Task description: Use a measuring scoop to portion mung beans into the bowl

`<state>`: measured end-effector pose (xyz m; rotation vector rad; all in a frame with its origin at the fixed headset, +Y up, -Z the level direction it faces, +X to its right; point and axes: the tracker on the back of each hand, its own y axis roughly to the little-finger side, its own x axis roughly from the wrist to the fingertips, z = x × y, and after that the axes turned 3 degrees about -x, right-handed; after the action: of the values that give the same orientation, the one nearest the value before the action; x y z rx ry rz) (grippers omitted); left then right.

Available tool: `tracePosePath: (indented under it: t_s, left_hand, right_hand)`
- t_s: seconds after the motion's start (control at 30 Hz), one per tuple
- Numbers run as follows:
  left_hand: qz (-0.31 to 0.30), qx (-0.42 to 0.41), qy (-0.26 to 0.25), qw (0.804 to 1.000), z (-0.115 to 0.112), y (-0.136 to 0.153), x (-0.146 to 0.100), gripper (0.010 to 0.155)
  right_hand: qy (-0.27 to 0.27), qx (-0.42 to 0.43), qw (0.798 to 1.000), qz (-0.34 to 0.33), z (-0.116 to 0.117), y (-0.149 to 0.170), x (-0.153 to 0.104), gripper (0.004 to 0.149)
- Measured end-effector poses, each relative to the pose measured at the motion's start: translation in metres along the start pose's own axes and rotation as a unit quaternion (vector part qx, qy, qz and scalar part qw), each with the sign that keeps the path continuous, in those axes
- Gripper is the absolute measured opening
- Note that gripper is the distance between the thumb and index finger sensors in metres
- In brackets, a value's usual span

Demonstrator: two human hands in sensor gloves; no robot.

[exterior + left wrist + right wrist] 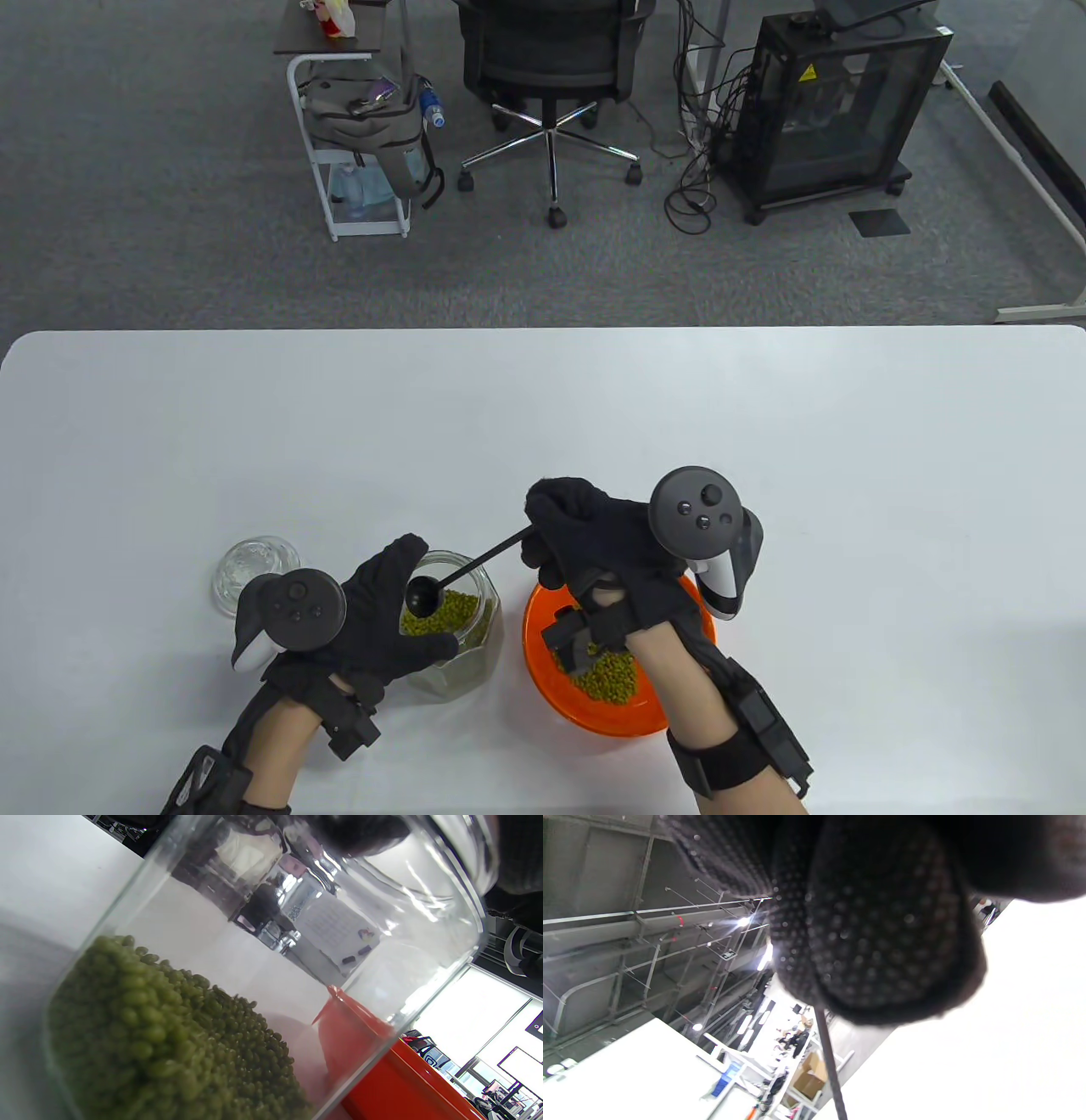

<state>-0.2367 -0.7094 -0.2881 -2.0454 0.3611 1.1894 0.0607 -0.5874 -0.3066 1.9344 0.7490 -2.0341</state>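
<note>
**A:** Where was the scoop when you looked?

**B:** I saw the black measuring scoop [422,594] over the open mouth of the glass jar [475,654], its cup just above the mung beans [454,613] inside. My right hand [594,543] pinched the far end of the thin handle, fingers curled tight round it. From the right wrist view the glove filled most of the frame, so only a short length of the handle showed below it and the cup was cut off.

**A:** And the left hand?

**B:** My left hand [382,620] wrapped the jar from its left side, thumb on the far side of the rim, fingers curled round the near side. The left wrist view looked straight through the glass: beans heaped at the bottom, the orange bowl [382,1069] just beside the jar on the right.

**A:** Anything already in the bowl?

**B:** Some beans lay in the orange bowl, but my right wrist and its straps covered much of it, so I could not tell how many. I also could not tell whether the cup of the scoop held beans.

**A:** What else was on the worktop?

**B:** A clear glass lid [254,570] to the left of the jar on the white worktop [543,407], partly hidden behind the left tracker [293,611].
</note>
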Motion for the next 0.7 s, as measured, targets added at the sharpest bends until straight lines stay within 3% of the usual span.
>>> tracePosePath:
  t_s: [0.23,0.5,0.7]
  left_hand:
    - [0.0,0.0,0.0,1.0,0.0,0.0,0.0,0.119]
    - [0.0,-0.001,0.0,1.0,0.0,0.0,0.0,0.119]
    - [0.0,0.0,0.0,1.0,0.0,0.0,0.0,0.119]
  right_hand:
    - [0.0,-0.091,0.996,-0.017,0.032,-0.009,-0.001,0.043]
    - [0.037,-0.185,0.981,-0.047,0.059,-0.016,-0.012,0.043]
    - [0.027,-0.171,0.983,-0.056,0.07,-0.008,-0.013,0.043]
